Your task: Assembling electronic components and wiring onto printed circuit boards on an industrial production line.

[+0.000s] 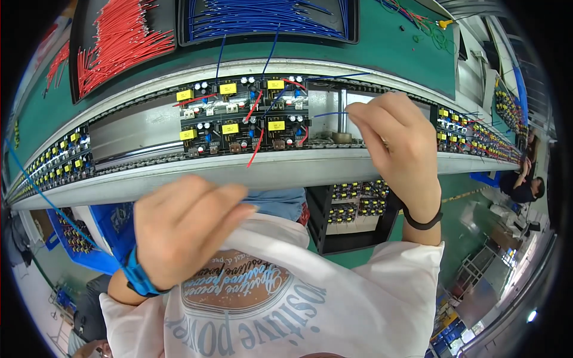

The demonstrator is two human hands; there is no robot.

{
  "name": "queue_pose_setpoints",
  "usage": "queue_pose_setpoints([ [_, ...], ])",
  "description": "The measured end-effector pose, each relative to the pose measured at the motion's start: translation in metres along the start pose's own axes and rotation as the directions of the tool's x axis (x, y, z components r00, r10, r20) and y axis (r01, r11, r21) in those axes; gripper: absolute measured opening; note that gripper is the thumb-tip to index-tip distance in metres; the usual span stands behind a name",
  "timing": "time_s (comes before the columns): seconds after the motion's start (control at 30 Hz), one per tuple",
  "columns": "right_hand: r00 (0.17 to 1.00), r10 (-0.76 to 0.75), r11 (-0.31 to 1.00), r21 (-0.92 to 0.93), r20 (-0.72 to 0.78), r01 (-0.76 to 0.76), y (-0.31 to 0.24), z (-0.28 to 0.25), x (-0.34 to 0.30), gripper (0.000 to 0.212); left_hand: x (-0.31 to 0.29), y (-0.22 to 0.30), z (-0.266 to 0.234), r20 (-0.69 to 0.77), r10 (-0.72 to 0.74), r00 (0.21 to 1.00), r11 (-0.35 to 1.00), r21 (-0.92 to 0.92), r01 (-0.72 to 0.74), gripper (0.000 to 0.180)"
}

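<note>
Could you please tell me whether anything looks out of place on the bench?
Two things, mildly: some red wires lie outside the black tray at the far left, while most are inside it, and loose green wires lie tangled on the bench at the upper right, with no tray around them. I see no clear damage.

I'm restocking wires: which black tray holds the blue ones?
The right black rectangular tray holds thin blue wires; the left black tray holds red wires.

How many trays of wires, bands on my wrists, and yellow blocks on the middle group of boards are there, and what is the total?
Trays: 2
Wristbands: 2
Yellow blocks: 6
Total: 10
</note>
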State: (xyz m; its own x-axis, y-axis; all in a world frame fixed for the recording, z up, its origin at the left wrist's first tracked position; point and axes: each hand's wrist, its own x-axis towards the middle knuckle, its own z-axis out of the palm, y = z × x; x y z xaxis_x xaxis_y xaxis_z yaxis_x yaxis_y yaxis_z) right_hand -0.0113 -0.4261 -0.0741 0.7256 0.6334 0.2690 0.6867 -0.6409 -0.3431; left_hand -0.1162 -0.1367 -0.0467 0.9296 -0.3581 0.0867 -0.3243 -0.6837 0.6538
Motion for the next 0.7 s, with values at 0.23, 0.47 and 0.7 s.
queue_pose_setpoints([
  [0.23, 0.996, 0.018, 0.999, -0.047, 0.088, -0.014, -0.003, 0.005, 0.003, 0.018, -0.006, -0.025, -0.027, -0.13, -0.108, 0.986, 0.985, 0.123, 0.124, 0.021],
  [0.47, 0.993, 0.01, 0.998, -0.059, 0.116, -0.003, -0.004, 0.007, 0.007, 0.016, -0.004, -0.03, -0.027, -0.182, -0.156, 0.971, 0.977, 0.119, 0.179, 0.018],
  [0.7, 0.994, 0.002, 0.995, -0.104, 0.114, 0.01, -0.005, 0.008, 0.007, 0.016, -0.003, -0.034, -0.021, -0.163, -0.155, 0.974, 0.98, 0.099, 0.173, 0.018],
])
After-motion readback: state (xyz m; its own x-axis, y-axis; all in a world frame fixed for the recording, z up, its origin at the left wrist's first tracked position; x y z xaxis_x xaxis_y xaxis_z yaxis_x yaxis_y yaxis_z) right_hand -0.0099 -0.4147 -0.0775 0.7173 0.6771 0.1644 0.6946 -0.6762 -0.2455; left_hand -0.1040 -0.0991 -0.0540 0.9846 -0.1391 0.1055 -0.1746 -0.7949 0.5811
